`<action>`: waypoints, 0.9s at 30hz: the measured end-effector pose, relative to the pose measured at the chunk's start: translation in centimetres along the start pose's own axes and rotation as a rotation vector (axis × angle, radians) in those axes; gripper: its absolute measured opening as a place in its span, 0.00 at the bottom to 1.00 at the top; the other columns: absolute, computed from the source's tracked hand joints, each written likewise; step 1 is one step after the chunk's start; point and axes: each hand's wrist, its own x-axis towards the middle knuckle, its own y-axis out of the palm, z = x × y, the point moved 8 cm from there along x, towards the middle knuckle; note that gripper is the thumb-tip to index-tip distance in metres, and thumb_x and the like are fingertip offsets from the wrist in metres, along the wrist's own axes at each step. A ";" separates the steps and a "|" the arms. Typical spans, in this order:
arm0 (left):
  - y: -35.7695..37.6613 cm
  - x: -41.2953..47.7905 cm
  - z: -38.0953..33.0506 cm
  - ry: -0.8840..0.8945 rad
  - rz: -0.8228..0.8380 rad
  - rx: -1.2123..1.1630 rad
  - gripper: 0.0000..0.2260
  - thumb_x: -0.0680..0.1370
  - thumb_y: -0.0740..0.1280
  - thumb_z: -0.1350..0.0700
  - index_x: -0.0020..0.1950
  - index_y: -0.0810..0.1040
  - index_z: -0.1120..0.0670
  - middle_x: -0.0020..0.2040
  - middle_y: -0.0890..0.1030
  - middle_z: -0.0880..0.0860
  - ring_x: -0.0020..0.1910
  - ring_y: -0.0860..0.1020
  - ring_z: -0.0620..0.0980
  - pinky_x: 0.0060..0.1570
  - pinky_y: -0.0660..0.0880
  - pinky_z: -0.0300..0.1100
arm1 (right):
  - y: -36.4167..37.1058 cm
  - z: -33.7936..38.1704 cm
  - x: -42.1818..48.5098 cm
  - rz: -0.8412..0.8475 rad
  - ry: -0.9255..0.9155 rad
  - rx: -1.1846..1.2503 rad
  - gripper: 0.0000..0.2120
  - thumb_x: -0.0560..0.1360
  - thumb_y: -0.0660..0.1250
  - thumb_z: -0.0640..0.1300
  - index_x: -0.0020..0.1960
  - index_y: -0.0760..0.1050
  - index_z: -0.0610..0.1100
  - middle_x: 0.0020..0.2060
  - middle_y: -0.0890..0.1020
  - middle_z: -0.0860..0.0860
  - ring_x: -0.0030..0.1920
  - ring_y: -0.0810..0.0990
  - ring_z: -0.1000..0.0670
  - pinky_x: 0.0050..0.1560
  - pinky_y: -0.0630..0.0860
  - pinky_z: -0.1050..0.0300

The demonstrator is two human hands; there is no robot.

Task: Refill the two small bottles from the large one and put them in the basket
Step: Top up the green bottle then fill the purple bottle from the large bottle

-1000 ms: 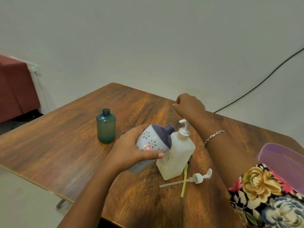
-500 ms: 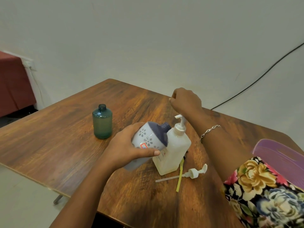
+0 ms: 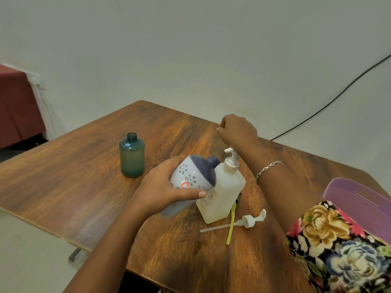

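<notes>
Since a second ago almost nothing has moved. Head view: left hand [image 3: 160,191] grips large bottle [image 3: 193,178], uncapped and tilted against pump bottle [image 3: 222,191] mid-table. Right hand [image 3: 237,132] is clenched beyond, contents hidden. Green bottle [image 3: 132,159] stands open, apart; basket [image 3: 359,197] at right. Judged: pour not begun, pump still fitted.

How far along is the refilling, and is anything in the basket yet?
Early. Done: the green bottle stands uncapped, a loose pump head lies on the table. In hand: the left hand tilts the open flowered bottle beside the clear pump bottle, whose pump is on. Left: pouring, recapping, and basketing; all three bottles are outside the purple basket.
</notes>
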 end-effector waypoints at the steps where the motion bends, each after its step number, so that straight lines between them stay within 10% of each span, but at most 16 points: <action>1: -0.1 0.0 0.0 0.002 -0.004 -0.003 0.40 0.52 0.68 0.29 0.64 0.68 0.38 0.56 0.76 0.40 0.53 0.76 0.41 0.51 0.77 0.43 | -0.3 0.0 0.2 -0.006 0.002 0.000 0.10 0.77 0.60 0.45 0.53 0.76 0.42 0.47 0.80 0.45 0.45 0.77 0.45 0.41 0.68 0.57; 27: 0.7 0.6 -0.6 -0.020 0.039 0.036 0.43 0.52 0.66 0.28 0.65 0.66 0.39 0.58 0.75 0.42 0.54 0.75 0.42 0.54 0.76 0.44 | 0.5 0.3 -0.7 -0.026 -0.022 -0.065 0.09 0.78 0.59 0.42 0.54 0.74 0.40 0.48 0.80 0.43 0.49 0.78 0.41 0.41 0.68 0.55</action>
